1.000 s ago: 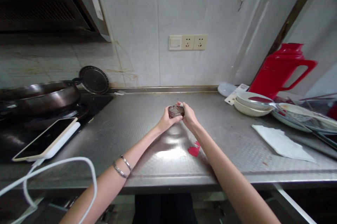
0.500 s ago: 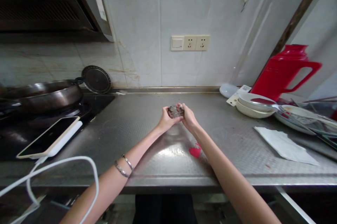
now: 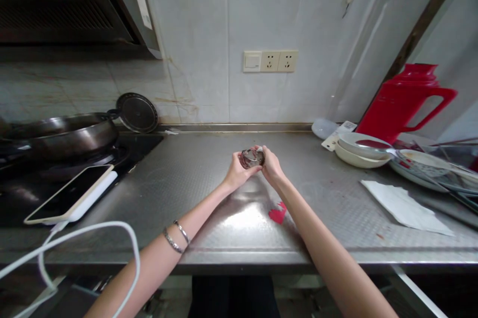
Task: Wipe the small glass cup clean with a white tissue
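Note:
A small, clear round glass dish [image 3: 251,158] is held between my two hands above the middle of the steel counter [image 3: 194,168]. My left hand [image 3: 239,171] wraps round its left and near side, the thumb reaching along the front. On the right edge, the fingers of my right hand [image 3: 269,162] are closed, with a small whitish thing [image 3: 260,149] at their tips, too small to name. Nearer me on the counter lies a torn red piece [image 3: 277,213].
Left are a steel pan [image 3: 74,136], a round black lid [image 3: 137,112], and a phone [image 3: 70,193] with a white cable [image 3: 93,225]. Right are a red thermos jug [image 3: 403,103], stacked bowls [image 3: 362,158], dishes and a white paper napkin [image 3: 405,208].
Both hands and the glass dish have shifted slightly to the right. The dish looks a little more tilted than before.

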### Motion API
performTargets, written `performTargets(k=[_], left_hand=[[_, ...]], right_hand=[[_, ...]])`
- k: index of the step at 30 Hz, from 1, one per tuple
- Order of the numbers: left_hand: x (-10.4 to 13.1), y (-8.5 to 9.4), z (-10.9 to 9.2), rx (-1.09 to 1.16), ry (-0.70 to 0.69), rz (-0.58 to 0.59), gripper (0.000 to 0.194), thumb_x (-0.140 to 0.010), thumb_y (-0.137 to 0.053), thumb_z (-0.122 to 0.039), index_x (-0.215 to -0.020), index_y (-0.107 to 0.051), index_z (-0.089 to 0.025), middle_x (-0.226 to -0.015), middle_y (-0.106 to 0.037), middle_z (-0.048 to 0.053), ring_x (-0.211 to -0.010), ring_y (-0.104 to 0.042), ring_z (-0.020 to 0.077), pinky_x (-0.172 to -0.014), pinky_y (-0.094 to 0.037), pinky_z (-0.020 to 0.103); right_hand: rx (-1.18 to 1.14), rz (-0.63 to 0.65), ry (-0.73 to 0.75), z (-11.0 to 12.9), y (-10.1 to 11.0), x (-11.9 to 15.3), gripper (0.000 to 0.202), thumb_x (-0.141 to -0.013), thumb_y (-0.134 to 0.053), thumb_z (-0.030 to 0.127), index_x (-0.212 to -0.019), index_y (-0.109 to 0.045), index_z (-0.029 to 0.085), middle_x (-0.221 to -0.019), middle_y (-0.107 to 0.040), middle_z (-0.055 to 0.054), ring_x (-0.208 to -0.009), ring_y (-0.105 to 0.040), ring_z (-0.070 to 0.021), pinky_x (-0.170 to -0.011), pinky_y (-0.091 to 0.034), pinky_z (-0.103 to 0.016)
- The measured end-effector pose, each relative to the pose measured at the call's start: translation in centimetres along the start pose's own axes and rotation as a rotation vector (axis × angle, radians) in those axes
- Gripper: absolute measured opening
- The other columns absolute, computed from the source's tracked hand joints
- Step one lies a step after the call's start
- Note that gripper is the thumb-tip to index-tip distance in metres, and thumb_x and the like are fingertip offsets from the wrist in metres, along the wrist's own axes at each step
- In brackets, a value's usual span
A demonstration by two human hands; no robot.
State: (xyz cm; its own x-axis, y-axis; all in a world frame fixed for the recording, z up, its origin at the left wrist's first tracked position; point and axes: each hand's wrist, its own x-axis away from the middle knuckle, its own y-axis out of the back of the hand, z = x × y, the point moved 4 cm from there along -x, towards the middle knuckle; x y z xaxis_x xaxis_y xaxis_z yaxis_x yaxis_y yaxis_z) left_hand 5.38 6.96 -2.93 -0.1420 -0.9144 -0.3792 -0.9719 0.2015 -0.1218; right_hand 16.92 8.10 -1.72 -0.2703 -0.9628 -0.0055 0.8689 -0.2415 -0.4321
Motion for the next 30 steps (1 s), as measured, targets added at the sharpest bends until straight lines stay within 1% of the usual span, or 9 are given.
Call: performTargets(k=[4,10,12,14,17,20,22,26,30], left_hand=[[-0.1,0.1,0.0,-0.004,0.061,-0.042,0.07,-0.053,-0.085,-0.025,-0.103,-0.036,-0.018,-0.11,-0.058,0.011,-0.105,-0.058,0.022,-0.098,-0.04,0.042],[0.2,-0.1,-1.3,0.089,0.182,0.201,0.054,-0.061,-0.078,-0.022,-0.105,-0.047,-0.016,-0.113,-0.061,0.011,-0.11,-0.056,0.0241,-0.1,-0.038,0.043],[0.1,0.0,-1.4,0.083,0.173,0.235,0.052,-0.062,-0.078,-0.021,-0.105,-0.05,-0.015,-0.112,-0.062,0.011,-0.107,-0.057,0.0244,-0.099,-0.039,0.043],[-0.1,0.2,-1.3,0.07,0.134,0.214,0.056,-0.058,-0.081,-0.02,-0.104,-0.05,-0.014,-0.11,-0.062,0.012,-0.104,-0.059,0.0241,-0.098,-0.04,0.044],[-0.5,0.6,-0.9,0.024,0.08,0.108,0.066,-0.051,-0.085,-0.019,-0.103,-0.046,-0.014,-0.108,-0.061,0.012,-0.101,-0.06,0.0231,-0.097,-0.041,0.044],[-0.6,0.9,-0.5,-0.042,0.082,-0.003,0.072,-0.047,-0.087,-0.021,-0.102,-0.041,-0.015,-0.103,-0.061,0.01,-0.099,-0.06,0.0222,-0.095,-0.042,0.044],[-0.6,1.0,-0.3,-0.048,0.103,-0.023,0.076,-0.046,-0.087,-0.021,-0.104,-0.039,-0.016,-0.103,-0.061,0.009,-0.099,-0.06,0.0219,-0.096,-0.042,0.044],[-0.3,0.6,-0.6,0.049,0.154,0.084,0.078,-0.045,-0.087,-0.02,-0.108,-0.039,-0.016,-0.116,-0.058,0.013,-0.107,-0.057,0.0234,-0.1,-0.039,0.043],[0.1,0.1,-1.5,0.144,0.211,0.219,0.066,-0.053,-0.082,-0.017,-0.108,-0.047,-0.016,-0.118,-0.059,0.013,-0.109,-0.057,0.0247,-0.1,-0.038,0.043]], right_hand=[[0.002,0.015,0.023,-0.4,-0.2,0.0,0.029,-0.077,-0.048,0.037,-0.083,-0.067,0.016,-0.091,-0.072,-0.005,-0.088,-0.064,-0.0173,-0.079,-0.047,-0.027],[0.038,0.016,0.005,-0.4,0.2,-0.1,0.032,-0.076,-0.048,0.041,-0.085,-0.066,0.017,-0.09,-0.071,-0.005,-0.083,-0.063,-0.0175,-0.072,-0.047,-0.026],[0.032,0.011,-0.007,-0.4,0.3,-0.1,0.032,-0.076,-0.046,0.041,-0.086,-0.065,0.016,-0.089,-0.071,-0.005,-0.079,-0.063,-0.0171,-0.07,-0.047,-0.026],[0.029,0.01,-0.006,-0.4,0.2,0.0,0.032,-0.077,-0.046,0.04,-0.085,-0.065,0.016,-0.087,-0.071,-0.004,-0.077,-0.063,-0.0166,-0.069,-0.047,-0.026],[0.032,0.022,0.011,-0.4,0.0,0.1,0.03,-0.076,-0.048,0.041,-0.081,-0.066,0.017,-0.083,-0.07,-0.003,-0.076,-0.062,-0.0162,-0.068,-0.046,-0.025],[0.039,0.036,0.024,-0.6,-0.4,0.3,0.029,-0.074,-0.05,0.042,-0.077,-0.066,0.018,-0.079,-0.07,-0.002,-0.077,-0.062,-0.0165,-0.068,-0.045,-0.024],[0.039,0.044,0.029,-0.7,-0.5,0.3,0.03,-0.074,-0.05,0.043,-0.077,-0.066,0.018,-0.078,-0.07,-0.001,-0.077,-0.062,-0.0168,-0.067,-0.045,-0.024],[0.044,0.036,0.033,-0.8,-0.3,0.1,0.03,-0.074,-0.051,0.045,-0.078,-0.065,0.018,-0.077,-0.069,-0.002,-0.076,-0.062,-0.0169,-0.068,-0.046,-0.025],[0.058,0.032,0.026,-0.6,0.1,-0.1,0.032,-0.075,-0.049,0.047,-0.079,-0.064,0.019,-0.073,-0.068,-0.001,-0.074,-0.062,-0.0175,-0.066,-0.046,-0.026]])
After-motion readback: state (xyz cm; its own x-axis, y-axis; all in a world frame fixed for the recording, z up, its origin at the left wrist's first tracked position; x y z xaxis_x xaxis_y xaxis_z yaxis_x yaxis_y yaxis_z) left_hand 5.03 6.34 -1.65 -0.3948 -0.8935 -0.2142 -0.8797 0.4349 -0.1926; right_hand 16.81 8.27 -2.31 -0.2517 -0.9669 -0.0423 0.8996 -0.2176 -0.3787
